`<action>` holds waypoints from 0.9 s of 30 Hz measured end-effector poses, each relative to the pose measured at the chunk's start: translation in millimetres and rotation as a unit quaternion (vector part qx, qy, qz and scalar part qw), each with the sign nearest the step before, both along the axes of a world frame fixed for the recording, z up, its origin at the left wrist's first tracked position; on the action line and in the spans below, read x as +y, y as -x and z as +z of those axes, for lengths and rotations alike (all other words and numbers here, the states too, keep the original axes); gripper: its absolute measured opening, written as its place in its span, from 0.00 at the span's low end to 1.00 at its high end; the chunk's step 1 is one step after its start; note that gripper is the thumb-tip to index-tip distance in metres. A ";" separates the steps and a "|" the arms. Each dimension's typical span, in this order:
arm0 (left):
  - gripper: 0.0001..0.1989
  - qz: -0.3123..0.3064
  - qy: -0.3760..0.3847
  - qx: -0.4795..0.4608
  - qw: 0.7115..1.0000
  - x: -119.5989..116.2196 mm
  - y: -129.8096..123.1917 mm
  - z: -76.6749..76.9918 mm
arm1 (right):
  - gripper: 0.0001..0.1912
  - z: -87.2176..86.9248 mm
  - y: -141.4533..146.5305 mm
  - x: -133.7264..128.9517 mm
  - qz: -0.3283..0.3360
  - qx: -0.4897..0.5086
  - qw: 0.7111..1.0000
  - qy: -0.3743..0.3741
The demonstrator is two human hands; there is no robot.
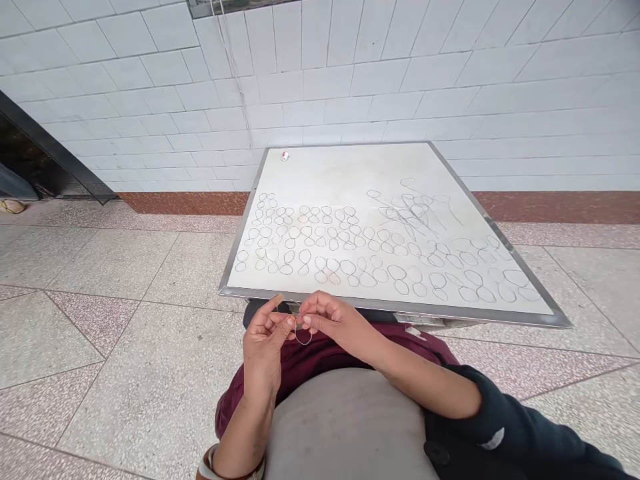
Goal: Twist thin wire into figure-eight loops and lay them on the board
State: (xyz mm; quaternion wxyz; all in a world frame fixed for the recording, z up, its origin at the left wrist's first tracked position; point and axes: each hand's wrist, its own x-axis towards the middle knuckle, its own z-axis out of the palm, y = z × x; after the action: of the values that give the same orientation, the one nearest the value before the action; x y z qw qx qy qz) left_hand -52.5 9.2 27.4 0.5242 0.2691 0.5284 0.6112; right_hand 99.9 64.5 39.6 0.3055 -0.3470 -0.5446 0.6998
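Note:
Just past the near edge of the white table, my left hand (270,331) pinches a thin wire loop (303,343) between thumb and forefinger. My right hand (334,321) is closed beside it, thumb and fingertips on the same wire. The round part of the loop hangs below the fingertips, and the rest of the wire is hidden by the fingers. A yellowish wrap covers the tip of one left finger. On the table lie several figure-eight wire pieces (327,270) in rough rows. Farther back at the right is a loose heap of looped wires (413,212) with straight tails.
The metal-edged white table (325,173) stands against a white tiled wall (320,87). A small red-and-white object (285,157) sits near its far left corner. White cords (235,73) hang down the wall. Speckled floor (165,353) surrounds the table; part of a foot (13,206) shows far left.

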 end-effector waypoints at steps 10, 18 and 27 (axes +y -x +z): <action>0.24 -0.008 -0.004 -0.048 0.999 -3.7 0.3 3.5 | 0.12 2.9 1.6 -1.0 -0.016 0.008 1.000 -0.002; 0.24 0.005 -0.008 0.003 1.000 -7.6 0.9 5.0 | 0.11 -1.0 2.9 -1.1 -0.032 -0.008 0.999 -0.012; 0.20 0.033 -0.016 0.013 0.999 -9.2 -0.3 4.1 | 0.11 -1.3 6.4 -3.0 -0.047 -0.028 0.998 -0.011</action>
State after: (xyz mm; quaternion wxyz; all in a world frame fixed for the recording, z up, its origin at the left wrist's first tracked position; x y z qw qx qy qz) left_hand -52.2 0.0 31.5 0.4924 0.2676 0.5335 0.6334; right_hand 93.5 61.5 38.3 0.3265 -0.3879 -0.5435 0.6690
